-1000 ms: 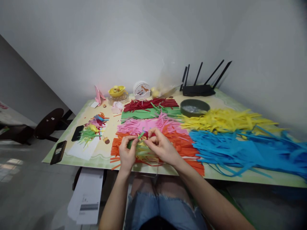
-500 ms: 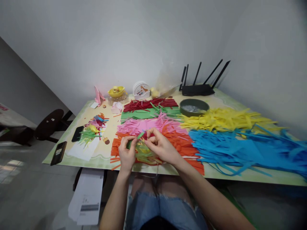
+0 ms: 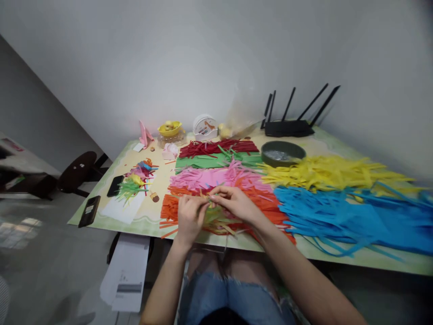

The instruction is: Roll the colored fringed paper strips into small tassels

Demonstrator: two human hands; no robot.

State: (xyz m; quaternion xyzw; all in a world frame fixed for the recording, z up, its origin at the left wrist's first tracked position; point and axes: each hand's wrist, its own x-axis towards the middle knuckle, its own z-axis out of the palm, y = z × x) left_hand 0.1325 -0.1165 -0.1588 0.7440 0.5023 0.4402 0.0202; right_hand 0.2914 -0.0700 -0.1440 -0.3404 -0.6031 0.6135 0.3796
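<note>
Both curled — left hand point(image 3: 190, 215), right hand point(image 3: 238, 204) — close together

Dark red fringed strips point(image 3: 218, 147), green fringed strips point(image 3: 189, 163), pink fringed strips point(image 3: 203, 176), orange fringed strips point(image 3: 275, 211), yellow fringed strips point(image 3: 338, 174) and blue fringed strips point(image 3: 368, 221) are plain; the cream desk point(image 3: 162, 175) has a wavy pale green border, the rounded white holder point(image 3: 204, 128) an orange-brown giraffe.

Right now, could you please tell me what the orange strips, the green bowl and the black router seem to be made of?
Orange strips: probably paper, perhaps thin cloth; matt, thin and cut into a fringe.
Green bowl: plastic or ceramic, I can't tell which; its smooth wall looks evenly coloured.
Black router: likely rigid plastic, dull, judging by its evenly dark casing.
</note>
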